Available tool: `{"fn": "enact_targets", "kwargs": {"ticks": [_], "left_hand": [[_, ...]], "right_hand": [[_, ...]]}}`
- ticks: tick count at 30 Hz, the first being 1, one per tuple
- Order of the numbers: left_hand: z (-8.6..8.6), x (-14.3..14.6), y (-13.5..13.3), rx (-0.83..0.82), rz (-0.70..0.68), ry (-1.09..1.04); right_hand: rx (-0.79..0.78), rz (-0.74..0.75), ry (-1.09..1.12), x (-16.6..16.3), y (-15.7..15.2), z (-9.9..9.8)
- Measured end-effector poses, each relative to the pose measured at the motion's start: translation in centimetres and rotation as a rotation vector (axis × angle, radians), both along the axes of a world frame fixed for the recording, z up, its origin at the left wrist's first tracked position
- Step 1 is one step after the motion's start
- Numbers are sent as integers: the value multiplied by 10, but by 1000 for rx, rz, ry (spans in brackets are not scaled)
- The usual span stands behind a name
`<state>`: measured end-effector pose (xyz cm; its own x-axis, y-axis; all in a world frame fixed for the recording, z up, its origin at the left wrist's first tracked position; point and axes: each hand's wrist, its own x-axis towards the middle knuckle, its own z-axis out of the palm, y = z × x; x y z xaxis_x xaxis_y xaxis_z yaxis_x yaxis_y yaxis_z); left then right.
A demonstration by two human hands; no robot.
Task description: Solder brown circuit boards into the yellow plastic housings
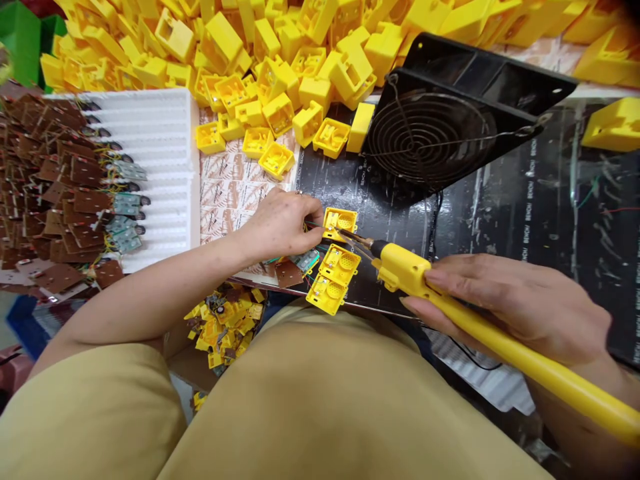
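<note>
White lettering repeats along strips of the black worktop (pixel 480 213), reading "BENCH" with a last stroke that could be an I or a slash. It stands just beyond and to the right of the left hand's fingers (pixel 313 237), and again beyond the right hand's fingers (pixel 445 279), farther right. Print on the patterned paper (pixel 220 193) left of the left fingers is too small to read.

A fan (pixel 425 137) stands behind the soldering iron (pixel 404 268), right of a tray (pixel 173 180) bearing circuit boards (pixel 70 180).
</note>
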<state>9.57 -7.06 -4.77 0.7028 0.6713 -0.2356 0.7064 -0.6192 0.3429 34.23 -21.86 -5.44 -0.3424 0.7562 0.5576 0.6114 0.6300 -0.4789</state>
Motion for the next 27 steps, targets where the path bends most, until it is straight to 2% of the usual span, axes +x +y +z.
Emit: {"fn": "enact_targets", "kwargs": {"ticks": [2,10,17,22,25,27], "left_hand": [[-1,-1,0,-2,2,-25],[-6,2,0,26,9,14],[-9,3,1,28,-3,7],[-9,3,1,31,6,34],[-8,4,1,27,9,40],[-8,5,1,20,10,42]], "right_hand": [[-45,-13,-9,-2,1,3],[23,66,-87,-6,14,16],[-46,23,-130,-4,11,27],[127,141,-153,-5,21,24],[59,119,-168,2,15,24],[-18,51,-164,8,6,25]]}}
